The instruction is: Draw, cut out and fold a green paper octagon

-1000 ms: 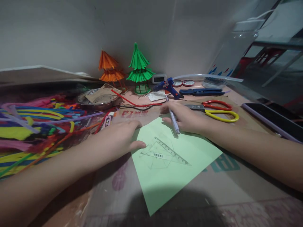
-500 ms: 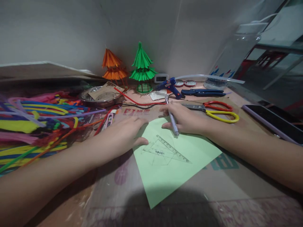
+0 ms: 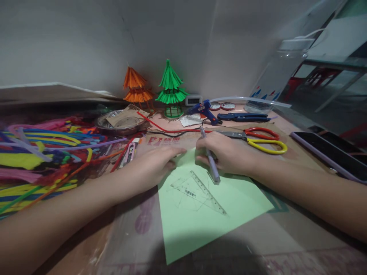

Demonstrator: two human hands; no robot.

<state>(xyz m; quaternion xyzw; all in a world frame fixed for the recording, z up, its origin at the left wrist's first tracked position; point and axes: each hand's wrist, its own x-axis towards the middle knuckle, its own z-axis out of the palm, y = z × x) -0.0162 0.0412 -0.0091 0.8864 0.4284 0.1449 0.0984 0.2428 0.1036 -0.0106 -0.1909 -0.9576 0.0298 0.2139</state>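
A sheet of light green paper [image 3: 189,236] lies askew in front of me with a faint pencil drawing on it. On top rests a clear set square [image 3: 208,193] with a marked ruler edge. My left hand [image 3: 156,164] is closed at the paper's upper left edge, thumb tucked beneath the index finger, gripping the sheet there. A pale purple pen [image 3: 211,159] sits in my right hand [image 3: 231,152], which rests curled on the paper's far side. The pen slants across the fingers, and the fingertips are partly hidden.
Scissors [image 3: 266,143] and a phone [image 3: 323,152] lie to the right. Behind stand a blue glue gun [image 3: 205,110], pliers [image 3: 243,116], a green tree model [image 3: 171,88], an orange one [image 3: 136,86] and a metal bowl [image 3: 111,130]. Colourful pipe cleaners [image 3: 43,152] cover the left.
The paper has turned slightly and come a little closer, the set square with it. My left thumb has drawn in under the fingers. My right hand has curled more around the pen.
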